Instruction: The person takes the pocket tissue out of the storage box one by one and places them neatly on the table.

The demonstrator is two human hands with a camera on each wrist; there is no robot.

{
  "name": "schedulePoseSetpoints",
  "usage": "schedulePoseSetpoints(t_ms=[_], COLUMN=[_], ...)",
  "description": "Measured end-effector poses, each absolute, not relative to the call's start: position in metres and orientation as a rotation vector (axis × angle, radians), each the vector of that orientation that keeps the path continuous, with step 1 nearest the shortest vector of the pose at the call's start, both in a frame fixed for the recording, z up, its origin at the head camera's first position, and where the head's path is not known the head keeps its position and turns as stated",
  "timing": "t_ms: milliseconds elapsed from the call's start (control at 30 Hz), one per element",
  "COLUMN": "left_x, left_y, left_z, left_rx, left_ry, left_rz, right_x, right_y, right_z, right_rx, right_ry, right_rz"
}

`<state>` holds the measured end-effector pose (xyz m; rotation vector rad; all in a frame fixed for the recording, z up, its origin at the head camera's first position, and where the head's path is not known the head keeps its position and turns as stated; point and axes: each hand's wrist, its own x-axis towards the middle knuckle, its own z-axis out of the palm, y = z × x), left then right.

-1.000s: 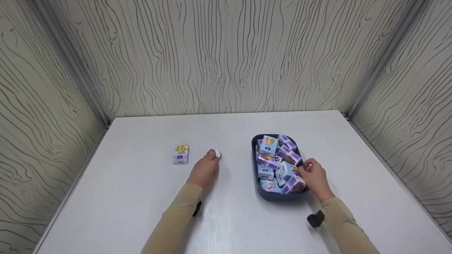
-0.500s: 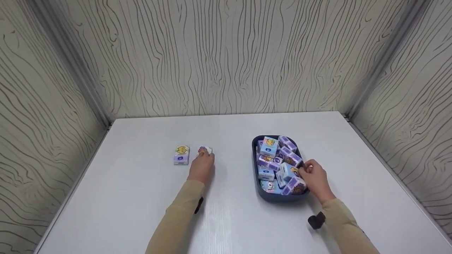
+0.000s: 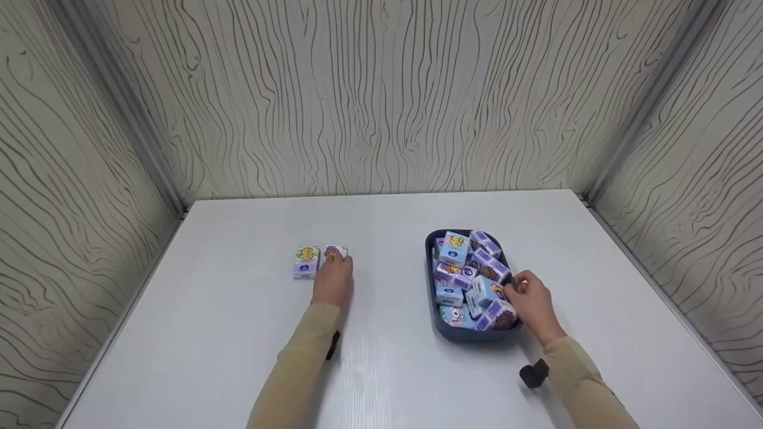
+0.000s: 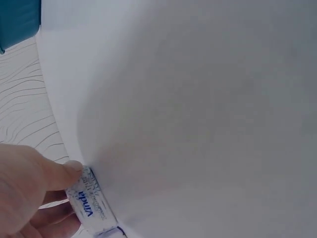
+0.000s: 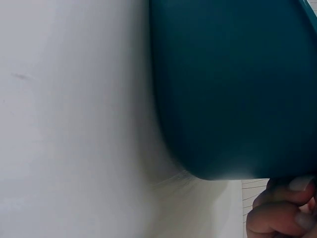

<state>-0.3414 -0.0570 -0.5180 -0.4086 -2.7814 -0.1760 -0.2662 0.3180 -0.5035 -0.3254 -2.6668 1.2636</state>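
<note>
A: Two tissue packs (image 3: 306,261) lie left of centre in the head view; the left hand (image 3: 332,281) pinches the second pack (image 3: 335,252) just beside the first. Right hand?

B: Right hand (image 3: 532,302) curled on the bin (image 3: 430,286) rim, right of centre; grip on a pack unclear.

A: Note: lower flat, edges parallel, then release without nudging the neighbour.

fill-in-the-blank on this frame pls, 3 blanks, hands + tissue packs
1. The left hand holds a small tissue pack right beside a second pack lying on the ____.
2. The remaining packs are piled in a dark ____.
3. The ____ hand grips a pack inside that container.

Missing words: table; tray; right
</note>
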Motion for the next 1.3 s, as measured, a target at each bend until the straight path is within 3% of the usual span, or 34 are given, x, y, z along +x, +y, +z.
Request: schedulePoseSetpoints(t_ms=[600, 1300], left_x=[-0.337, -0.320], left_y=[-0.049, 0.067], left_z=[-0.513, -0.469], left_rx=[-0.438, -0.747], left_ry=[-2.744, -2.807], left_rz=[-0.097, -0.294], right_x=[-0.265, -0.265], right_y=[0.319, 0.317], right_z=[-0.503, -0.503], right_rx=[-0.295, -0.335], right_ry=[-2.664, -2.672], right_rz=[1.248, 1.258])
